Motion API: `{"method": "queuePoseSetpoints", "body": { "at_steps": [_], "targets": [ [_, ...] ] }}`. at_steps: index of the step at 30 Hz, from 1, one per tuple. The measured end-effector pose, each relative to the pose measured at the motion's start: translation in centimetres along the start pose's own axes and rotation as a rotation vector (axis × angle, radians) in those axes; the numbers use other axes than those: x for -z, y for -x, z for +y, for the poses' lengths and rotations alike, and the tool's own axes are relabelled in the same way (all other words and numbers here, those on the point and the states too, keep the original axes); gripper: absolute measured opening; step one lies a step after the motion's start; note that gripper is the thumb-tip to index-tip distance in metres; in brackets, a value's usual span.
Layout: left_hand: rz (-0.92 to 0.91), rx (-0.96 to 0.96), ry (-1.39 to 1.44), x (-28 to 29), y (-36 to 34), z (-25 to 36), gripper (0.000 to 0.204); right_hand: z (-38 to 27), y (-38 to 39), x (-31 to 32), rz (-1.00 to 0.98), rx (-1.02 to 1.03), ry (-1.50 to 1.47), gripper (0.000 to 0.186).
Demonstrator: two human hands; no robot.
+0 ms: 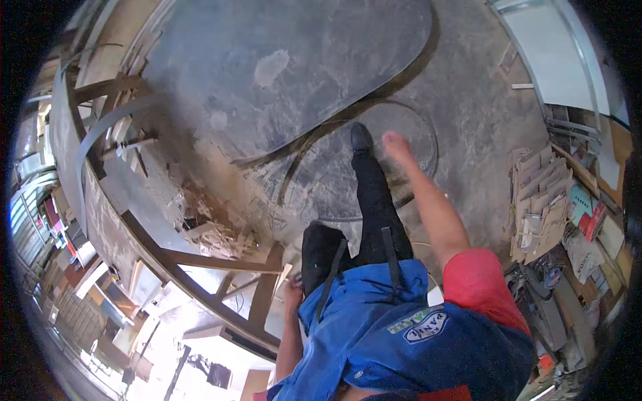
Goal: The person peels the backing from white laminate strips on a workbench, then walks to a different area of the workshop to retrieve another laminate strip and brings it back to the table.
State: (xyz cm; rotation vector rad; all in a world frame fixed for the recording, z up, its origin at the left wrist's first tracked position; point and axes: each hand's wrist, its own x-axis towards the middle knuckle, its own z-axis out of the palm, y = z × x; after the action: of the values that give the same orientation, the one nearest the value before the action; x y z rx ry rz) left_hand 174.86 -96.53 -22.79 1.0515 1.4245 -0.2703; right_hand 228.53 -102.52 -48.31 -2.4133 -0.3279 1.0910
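My right hand (397, 144) swings out ahead above the floor, beside my dark shoe (361, 137). Its fingers look curled into a loose fist, slightly blurred, and nothing shows in them. Down by my left thigh hangs my left hand (293, 292), close to a wooden frame (267, 281). Its fingers are small and partly in shadow, so whether they hold anything does not show. I wear a blue apron (374, 314) over black trousers, with one leg stretched forward.
A thin dark strip (435, 144) loops across the concrete floor (475, 100) around my front foot. Flattened cardboard (538, 200) leans at the right beside mixed scraps. Shavings and offcuts (217, 230) lie by the long curved-looking bench frame (144, 247) on the left.
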Motion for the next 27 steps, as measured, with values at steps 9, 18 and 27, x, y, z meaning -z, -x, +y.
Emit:
{"method": "queuePoseSetpoints", "body": {
  "at_steps": [9,18,27],
  "targets": [
    [-0.237,-0.041,-0.579,-9.8,-11.0,14.3,0.076,0.9,-13.4,-3.4,-0.104,0.043,0.223,0.027],
    [0.317,-0.134,-0.922,-13.8,-23.1,14.1,0.06,4.4,-19.7,-15.0,-0.15,0.088,0.421,0.052],
    [0.288,-0.134,-0.911,-12.2,-25.6,14.5,0.035,2.7,-24.7,-18.9,-0.436,-0.051,0.523,0.055]
  ]
}}
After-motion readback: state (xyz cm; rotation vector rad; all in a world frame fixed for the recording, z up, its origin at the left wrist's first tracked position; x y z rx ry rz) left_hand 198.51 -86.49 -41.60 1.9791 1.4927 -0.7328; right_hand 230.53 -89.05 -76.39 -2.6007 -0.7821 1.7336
